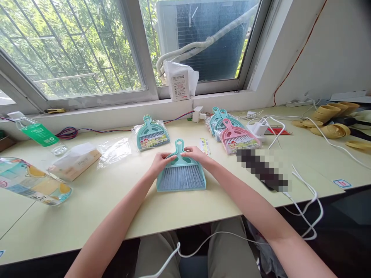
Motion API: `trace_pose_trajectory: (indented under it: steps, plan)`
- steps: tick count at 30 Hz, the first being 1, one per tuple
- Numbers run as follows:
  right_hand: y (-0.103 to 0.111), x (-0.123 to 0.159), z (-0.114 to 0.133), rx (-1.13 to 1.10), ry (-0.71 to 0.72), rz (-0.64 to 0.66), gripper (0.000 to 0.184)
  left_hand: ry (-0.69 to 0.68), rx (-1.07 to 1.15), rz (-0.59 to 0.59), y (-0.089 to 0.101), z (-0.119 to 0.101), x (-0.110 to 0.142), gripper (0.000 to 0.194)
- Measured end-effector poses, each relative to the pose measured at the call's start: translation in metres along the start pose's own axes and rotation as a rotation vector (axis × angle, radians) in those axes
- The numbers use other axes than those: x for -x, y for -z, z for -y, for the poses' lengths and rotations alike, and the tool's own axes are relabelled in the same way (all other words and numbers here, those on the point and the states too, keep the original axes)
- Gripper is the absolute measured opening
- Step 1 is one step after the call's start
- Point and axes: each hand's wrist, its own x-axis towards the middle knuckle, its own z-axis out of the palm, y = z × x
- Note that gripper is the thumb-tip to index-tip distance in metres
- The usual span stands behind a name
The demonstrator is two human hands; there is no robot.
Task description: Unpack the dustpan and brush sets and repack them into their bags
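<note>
A mint-green dustpan (pixel 158 188) lies on the table in front of me, with a matching hand brush (pixel 182 178) nested in it, grey bristles toward me. My left hand (pixel 161 161) grips the set at the left of the handle's base, thumb on top. On the other side, my right hand (pixel 196 153) holds it the same way, fingers by the handle. Just beyond my right hand lies a printed label card (pixel 205 146). Behind the set, a bagged green dustpan set (pixel 152 134) rests near the window wall.
To the right are a bagged pink dustpan set (pixel 238 136) and green sets (pixel 222 116) behind it. White cables (pixel 311 189) hang over the right edge. On the left stand a tissue pack (pixel 74 161), a clear plastic bag (pixel 115 151), a green-labelled bottle (pixel 39 133) and a patterned bottle (pixel 31 181).
</note>
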Motion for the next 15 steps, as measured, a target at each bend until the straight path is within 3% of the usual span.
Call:
trace_pose_trajectory:
  steps: [10, 15]
  plan:
    - [-0.003, 0.0, 0.003, -0.005, -0.003, -0.018, 0.037, 0.0, -0.067, -0.05, 0.001, -0.004, -0.001, 0.039]
    - [-0.006, 0.003, 0.001, -0.065, 0.01, -0.018, 0.043, 0.148, 0.066, 0.096, 0.013, 0.0, -0.002, 0.049]
